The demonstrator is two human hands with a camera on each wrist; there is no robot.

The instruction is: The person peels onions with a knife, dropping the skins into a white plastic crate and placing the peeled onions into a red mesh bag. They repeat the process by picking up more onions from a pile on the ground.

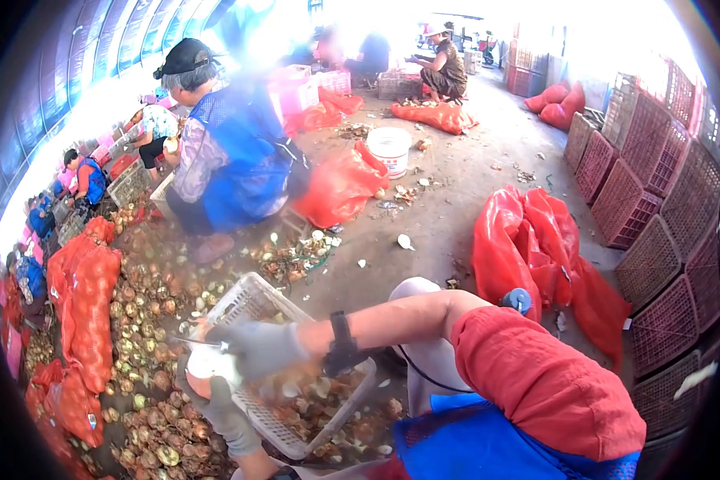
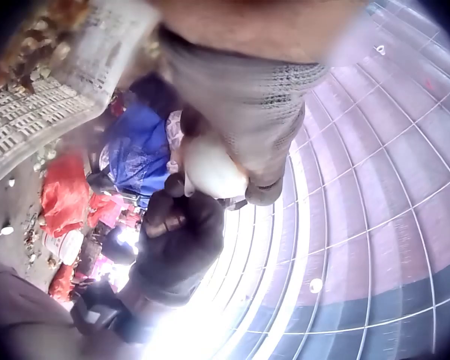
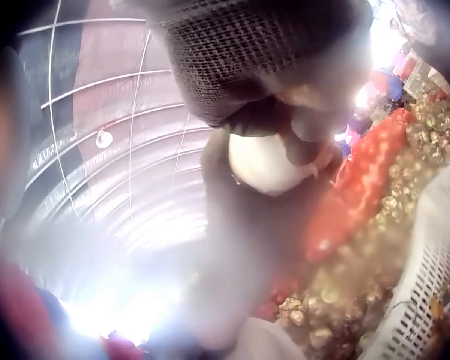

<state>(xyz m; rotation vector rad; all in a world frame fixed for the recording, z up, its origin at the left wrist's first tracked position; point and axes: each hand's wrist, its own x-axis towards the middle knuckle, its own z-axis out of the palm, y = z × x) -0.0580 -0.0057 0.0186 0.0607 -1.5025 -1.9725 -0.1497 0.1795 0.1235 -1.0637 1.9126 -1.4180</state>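
Observation:
My left hand (image 1: 230,420), in a grey knit glove, holds a peeled white onion (image 1: 210,364) over the left end of a white plastic crate. Above the onion, my gloved right hand (image 1: 266,348) grips a small knife, whose thin blade (image 1: 194,342) points left across the onion's top. The left wrist view shows the pale onion (image 2: 214,171) between the left hand (image 2: 247,105) and the curled right hand (image 2: 181,244). In the right wrist view, the right hand (image 3: 266,64) covers the onion's upper side (image 3: 266,166); the knife is hidden there.
The crate (image 1: 366,382) holds onion skins and scraps. Loose onions (image 1: 148,352) spread over the floor at left beside full red mesh sacks (image 1: 88,312). A red sack (image 1: 528,248) lies at right, near stacked crates (image 1: 632,196). A seated person (image 1: 236,152) and a white bucket (image 1: 389,152) are ahead.

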